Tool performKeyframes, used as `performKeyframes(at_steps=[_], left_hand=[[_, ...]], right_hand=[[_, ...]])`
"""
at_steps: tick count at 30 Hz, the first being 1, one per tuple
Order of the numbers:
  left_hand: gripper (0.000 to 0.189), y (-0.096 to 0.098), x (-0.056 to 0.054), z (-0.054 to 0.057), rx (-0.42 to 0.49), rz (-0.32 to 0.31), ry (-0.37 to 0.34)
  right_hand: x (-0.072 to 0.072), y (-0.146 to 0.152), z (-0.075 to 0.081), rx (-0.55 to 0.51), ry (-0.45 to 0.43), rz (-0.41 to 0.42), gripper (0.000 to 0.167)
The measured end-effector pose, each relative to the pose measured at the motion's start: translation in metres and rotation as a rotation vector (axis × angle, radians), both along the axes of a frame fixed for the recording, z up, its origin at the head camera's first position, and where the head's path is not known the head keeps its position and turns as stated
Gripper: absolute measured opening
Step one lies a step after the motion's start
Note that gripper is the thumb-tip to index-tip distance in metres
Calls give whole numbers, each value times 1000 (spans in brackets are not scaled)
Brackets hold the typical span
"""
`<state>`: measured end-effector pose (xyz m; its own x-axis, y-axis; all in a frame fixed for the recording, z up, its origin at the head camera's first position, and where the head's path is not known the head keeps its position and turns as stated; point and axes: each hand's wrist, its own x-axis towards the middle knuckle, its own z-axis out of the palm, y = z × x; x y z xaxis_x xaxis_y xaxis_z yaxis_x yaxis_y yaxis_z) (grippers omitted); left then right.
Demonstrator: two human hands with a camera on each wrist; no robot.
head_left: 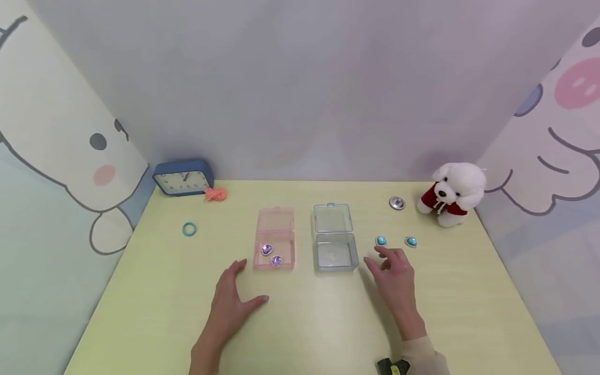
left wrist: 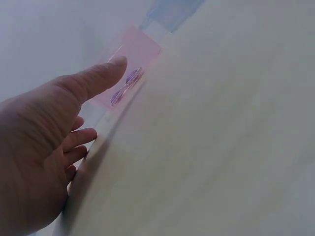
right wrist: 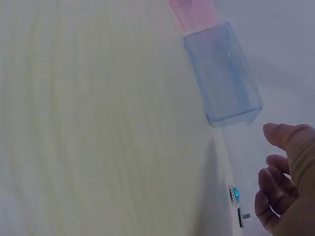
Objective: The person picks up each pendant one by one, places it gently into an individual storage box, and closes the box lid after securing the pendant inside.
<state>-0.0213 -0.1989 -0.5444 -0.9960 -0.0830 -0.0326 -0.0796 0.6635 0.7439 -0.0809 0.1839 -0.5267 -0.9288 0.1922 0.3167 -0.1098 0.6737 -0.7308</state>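
Two purple heart-shaped gems lie inside the pink clear box, whose lid is swung back. Beside it stands a blue clear box, also with its lid back and nothing inside. My left hand is spread near the front left of the pink box, thumb apart from the fingers, holding nothing. To the right of the blue box my right hand hovers with bent, parted fingers and nothing between them. Its fingertips are close to a blue heart gem; a second blue gem lies further right.
At the back left stand a blue clock and a bundle of coral yarn, with a teal ring in front. A round metal badge and a white plush dog are at the back right. Walls border the table.
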Motion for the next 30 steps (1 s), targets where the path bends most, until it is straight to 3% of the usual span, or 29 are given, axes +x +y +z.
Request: performKeyframes(at_steps=[6,10,14,19,30], left_hand=[[106,22,26,0,-27,-31,62],[103,44,31,2,1,-106,89],[103,69,27,1,58,-211,72],[108,96,16,-4,96,-328,39],[117,129,-11,-7,30,-329,85]], right_hand=[[2,8,-8,-18,-19,1,40],[1,12,-11,-24,-8,-4,43],[1,17,-16,-32,-23,-12,43],[1,21,-25,-66,-120,-30,42],[-20,33,-36,-11,-185,-69,50]])
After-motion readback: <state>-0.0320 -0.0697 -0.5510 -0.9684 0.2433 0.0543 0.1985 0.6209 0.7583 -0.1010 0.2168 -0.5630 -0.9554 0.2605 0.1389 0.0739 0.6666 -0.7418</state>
